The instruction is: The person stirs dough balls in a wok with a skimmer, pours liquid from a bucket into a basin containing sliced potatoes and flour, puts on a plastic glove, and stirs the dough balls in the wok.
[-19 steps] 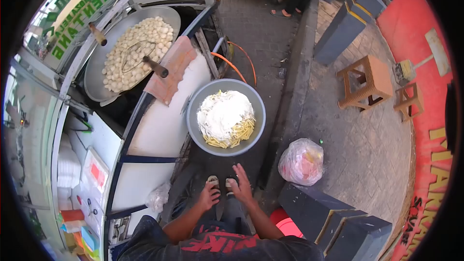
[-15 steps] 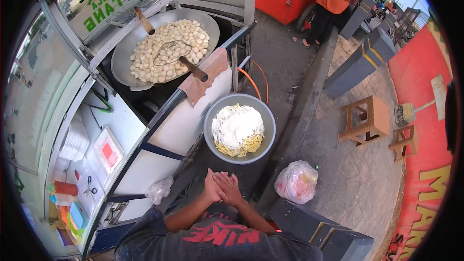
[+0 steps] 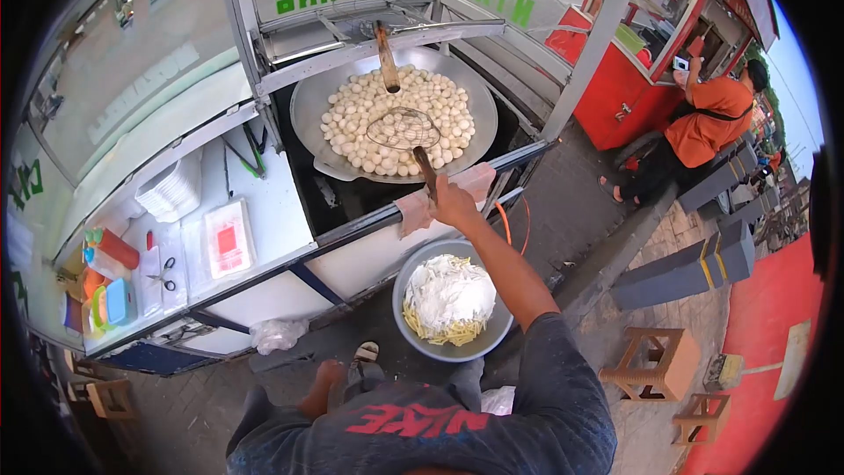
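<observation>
My right hand (image 3: 455,203) reaches forward with its fingers closed round the wooden handle (image 3: 425,167) of a wire skimmer (image 3: 401,128). The skimmer's mesh basket lies on a heap of pale round balls (image 3: 352,114) in a big metal wok (image 3: 308,110). Below my right forearm stands a grey tub (image 3: 400,312) of pale yellow sticks (image 3: 440,330) under a mound of white powder (image 3: 451,286). My left hand (image 3: 327,380) hangs low by my leg, its fingers not clear. A pink cloth (image 3: 416,213) drapes over the cart's edge beside my right hand.
Another wooden handle (image 3: 387,57) rises across the wok's far side. Foam trays (image 3: 171,189), scissors (image 3: 163,276) and bottles (image 3: 117,251) stand on the cart's left shelf. Right are brown stools (image 3: 655,365) and a grey post (image 3: 686,268). A person in orange (image 3: 712,127) stands at a red cart (image 3: 615,101).
My hands, pressed together above my lap before, have parted. The right has stretched to the skimmer handle and closed on it; the left has dropped lower. The view has turned toward the cart.
</observation>
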The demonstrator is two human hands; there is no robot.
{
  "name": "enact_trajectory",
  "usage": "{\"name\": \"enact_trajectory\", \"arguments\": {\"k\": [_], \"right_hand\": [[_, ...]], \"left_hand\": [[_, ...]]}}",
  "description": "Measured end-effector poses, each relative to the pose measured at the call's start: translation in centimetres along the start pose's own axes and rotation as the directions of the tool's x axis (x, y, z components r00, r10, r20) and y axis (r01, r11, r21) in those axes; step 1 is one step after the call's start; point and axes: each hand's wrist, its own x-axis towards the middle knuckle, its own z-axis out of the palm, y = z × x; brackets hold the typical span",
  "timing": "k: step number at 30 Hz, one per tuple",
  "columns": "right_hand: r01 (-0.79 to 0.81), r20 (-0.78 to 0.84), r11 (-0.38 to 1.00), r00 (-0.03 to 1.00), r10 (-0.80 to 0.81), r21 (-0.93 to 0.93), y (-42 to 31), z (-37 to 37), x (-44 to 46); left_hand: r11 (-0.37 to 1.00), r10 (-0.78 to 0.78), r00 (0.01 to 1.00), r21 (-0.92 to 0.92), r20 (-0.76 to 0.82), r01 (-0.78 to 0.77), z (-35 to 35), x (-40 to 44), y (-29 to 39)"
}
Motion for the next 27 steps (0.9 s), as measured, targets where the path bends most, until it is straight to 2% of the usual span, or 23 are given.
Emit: {"name": "enact_trajectory", "arguments": {"k": [1, 3, 4, 5, 7, 8, 10, 11, 12, 14, 16, 17, 19, 20, 22, 23, 24, 26, 27], "right_hand": [[0.082, 0.058, 0.992, 0.995, -0.077, -0.093, 1.2, 0.6, 1.9], [0.115, 0.148, 0.945, 0.986, -0.072, -0.307, 0.8, -3.3, 3.5], [0.146, 0.19, 0.895, 0.979, -0.071, -0.422, 1.1, -5.1, 4.3], [0.132, 0.08, 0.865, 0.991, -0.106, -0.484, 2.1, -5.6, 6.4], [0.051, -0.147, 0.834, 0.977, -0.156, -0.549, 3.9, -5.0, 9.0], [0.143, -0.086, 0.842, 0.972, -0.218, -0.52, 5.3, -5.1, 10.3], [0.31, 0.012, 0.825, 0.939, -0.345, -0.472, 8.8, -7.2, 13.8], [0.38, 0.034, 0.757, 0.903, -0.429, -0.531, 9.5, -10.5, 14.4], [0.456, 0.079, 0.678, 0.857, -0.51, -0.577, 9.7, -14.1, 13.8], [0.411, 0.077, 0.746, 0.895, -0.439, -0.525, 11.1, -18.5, 13.8], [0.371, 0.088, 0.824, 0.925, -0.37, -0.429, 13.5, -21.3, 13.6], [0.345, 0.074, 0.842, 0.935, -0.347, -0.415, 14.3, -22.2, 12.6], [0.353, 0.012, 0.866, 0.928, -0.373, -0.354, 18.8, -20.7, 13.1], [0.35, -0.026, 0.879, 0.925, -0.378, -0.325, 20.5, -19.8, 13.6], [0.235, 0.011, 0.881, 0.967, -0.253, -0.41, 21.5, -20.3, 12.8], [0.206, -0.004, 0.878, 0.973, -0.231, -0.433, 21.3, -20.6, 12.3], [0.185, -0.025, 0.88, 0.976, -0.218, -0.438, 20.9, -20.7, 12.3], [0.165, 0.012, 0.899, 0.985, -0.175, -0.405, 22.7, -18.4, 15.3], [0.15, 0.04, 0.903, 0.988, -0.147, -0.403, 22.6, -17.5, 15.8]], "left_hand": [[0.999, -0.028, 0.999, -0.018, -0.027, 0.028, 1.2, -1.1, -0.4], [0.97, -0.109, 0.981, 0.233, 0.162, 0.069, 1.1, -4.9, 1.9], [0.898, -0.387, 0.919, -0.194, 0.076, 0.395, 1.7, -7.9, 4.7], [0.578, -0.639, 0.763, -0.594, 0.096, 0.559, 2.6, -9.0, 8.2], [0.336, -0.799, 0.599, -0.791, 0.047, 0.511, 5.6, -10.7, 14.5], [0.229, -0.859, 0.511, -0.861, 0.04, 0.454, 7.1, -11.5, 16.8], [0.434, -0.773, 0.621, -0.822, -0.129, 0.37, 7.8, -11.8, 23.8], [0.523, -0.721, 0.659, -0.791, -0.213, 0.317, 8.1, -11.4, 26.4], [0.521, -0.714, 0.661, -0.805, -0.23, 0.283, 8.5, -11.3, 27.9], [0.494, -0.714, 0.659, -0.838, -0.237, 0.233, 12.3, -11.7, 29.8], [0.341, -0.809, 0.584, -0.862, -0.065, 0.376, 8.8, -13.9, 35.3], [0.319, -0.812, 0.581, -0.873, -0.051, 0.37, 11.6, -14.3, 36.1], [0.331, -0.797, 0.601, -0.879, -0.066, 0.343, 17.8, -13.8, 33.0], [0.348, -0.801, 0.597, -0.843, -0.041, 0.409, 17.7, -13.7, 32.6], [0.36, -0.805, 0.592, -0.761, 0.039, 0.54, 18.2, -14.4, 34.9], [0.32, -0.798, 0.601, -0.811, 0.047, 0.489, 21.0, -14.1, 33.9], [0.254, -0.794, 0.599, -0.839, 0.104, 0.482, 20.9, -13.4, 35.3], [0.123, -0.81, 0.555, -0.872, 0.188, 0.475, 19.4, -12.5, 37.0], [0.055, -0.842, 0.512, -0.918, 0.17, 0.394, 19.6, -12.6, 38.1]]}}
